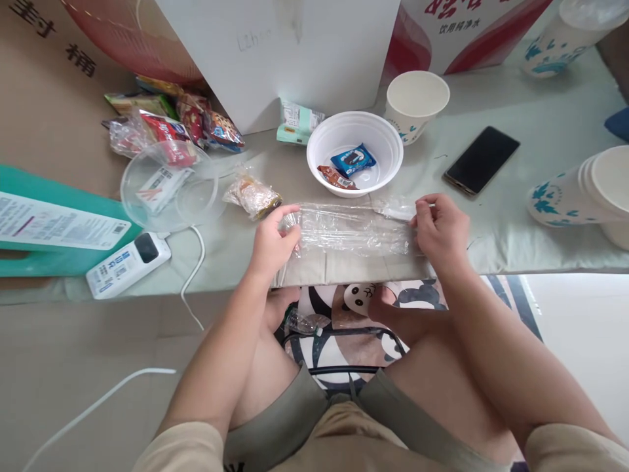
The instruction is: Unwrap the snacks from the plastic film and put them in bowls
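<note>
A clear plastic bag (351, 229) is stretched flat between my two hands over the table's front edge. My left hand (278, 239) pinches its left end between thumb and fingers. At the other end my right hand (439, 226) grips the bag's right side, near a whitish crumpled part. Just beyond the bag stands a white plastic bowl (314, 154) holding a blue snack packet (354, 159) and a brown snack packet (336, 177). A clear-wrapped snack (253, 194) lies close to my left hand.
A phone (482, 160), paper cups (417, 98) and more stacked cups (565, 187) are on the right. At left are a clear plastic bowl (132, 177), several snack packets (167, 124), a power strip (128, 265) with a white cable and a green box (54, 226). Cartons (289, 59) line the back.
</note>
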Available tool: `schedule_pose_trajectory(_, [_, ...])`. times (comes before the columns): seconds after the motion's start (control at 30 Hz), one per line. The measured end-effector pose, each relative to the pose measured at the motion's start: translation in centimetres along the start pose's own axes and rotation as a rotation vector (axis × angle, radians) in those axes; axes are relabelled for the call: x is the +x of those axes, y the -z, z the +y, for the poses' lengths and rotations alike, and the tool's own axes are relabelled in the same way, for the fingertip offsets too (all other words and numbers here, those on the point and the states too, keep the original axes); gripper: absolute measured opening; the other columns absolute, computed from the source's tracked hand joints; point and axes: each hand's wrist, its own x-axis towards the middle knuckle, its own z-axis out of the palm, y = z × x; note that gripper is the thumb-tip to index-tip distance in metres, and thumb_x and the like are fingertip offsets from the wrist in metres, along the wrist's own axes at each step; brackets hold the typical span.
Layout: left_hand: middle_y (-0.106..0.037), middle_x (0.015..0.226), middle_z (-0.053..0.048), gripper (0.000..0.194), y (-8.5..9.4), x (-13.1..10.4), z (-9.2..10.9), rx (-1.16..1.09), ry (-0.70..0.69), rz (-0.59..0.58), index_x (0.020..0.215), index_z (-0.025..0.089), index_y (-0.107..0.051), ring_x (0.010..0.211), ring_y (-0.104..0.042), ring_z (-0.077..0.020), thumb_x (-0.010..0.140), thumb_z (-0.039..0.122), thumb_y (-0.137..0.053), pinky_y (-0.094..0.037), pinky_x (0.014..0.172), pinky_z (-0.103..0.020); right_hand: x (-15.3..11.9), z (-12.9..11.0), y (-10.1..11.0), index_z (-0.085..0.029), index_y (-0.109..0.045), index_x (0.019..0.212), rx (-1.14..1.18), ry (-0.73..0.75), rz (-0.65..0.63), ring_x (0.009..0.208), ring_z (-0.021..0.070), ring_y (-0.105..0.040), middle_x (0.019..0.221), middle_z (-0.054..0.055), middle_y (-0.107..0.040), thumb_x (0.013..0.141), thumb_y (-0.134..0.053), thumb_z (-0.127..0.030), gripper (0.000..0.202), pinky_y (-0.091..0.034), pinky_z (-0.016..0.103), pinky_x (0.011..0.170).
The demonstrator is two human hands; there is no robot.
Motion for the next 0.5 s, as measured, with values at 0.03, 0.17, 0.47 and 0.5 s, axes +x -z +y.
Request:
schedule_pose_trajectory(0.03, [-0.067,0.070,0.004,0.042,0.0,-0.1,0.0,0.024,-0.007,-0.004,0.114,0.021,-0.071,0.041,-0.053,-0.0081,0.074,0.008,-0.065,-0.042,0.042,-0.020,0.2,0.1,-0.1,-0.023,-0.065,0.098,-0.015,0.010,0.014,0.055,0.0161,-0.057,0.068,0.000,-0.068,0.095,-0.055,-0.038,0.018,-0.043,0.030,0.060])
schedule_pose_trajectory(0.17, [-0.075,0.105,-0.004,0.042,0.1,-0.6,-0.1,0.139,-0.060,-0.013,0.116,0.020,-0.070,0.044,-0.053,-0.0051,0.076,0.010,-0.067,-0.041,0.042,-0.020,0.6,-0.1,-0.4,-0.024,-0.065,0.104,-0.053,0.033,0.071,0.056,0.0154,-0.057,0.081,0.000,-0.071,0.088,-0.065,-0.039,0.023,-0.045,0.033,0.065])
schedule_pose_trajectory(0.47, [-0.048,0.153,-0.018,0.107,1.2,-2.0,-1.4,-0.083,-0.078,-0.250,0.157,0.039,-0.032,0.074,-0.070,-0.0113,0.067,0.027,-0.090,-0.059,0.064,-0.024,1.2,0.4,-0.4,-0.023,-0.059,0.111,0.052,0.092,0.133,0.056,0.0128,-0.057,0.105,0.007,-0.070,0.089,-0.061,-0.035,0.025,-0.053,0.039,0.070])
schedule_pose_trajectory(0.5, [-0.044,0.156,-0.019,0.109,1.4,-2.3,-1.3,-0.076,-0.070,-0.297,0.157,0.040,-0.030,0.077,-0.072,-0.0128,0.067,0.025,-0.089,-0.060,0.066,-0.026,1.0,0.5,-0.3,-0.023,-0.058,0.114,0.048,0.104,0.133,0.056,0.0129,-0.057,0.110,0.009,-0.069,0.090,-0.060,-0.034,0.027,-0.053,0.040,0.071])
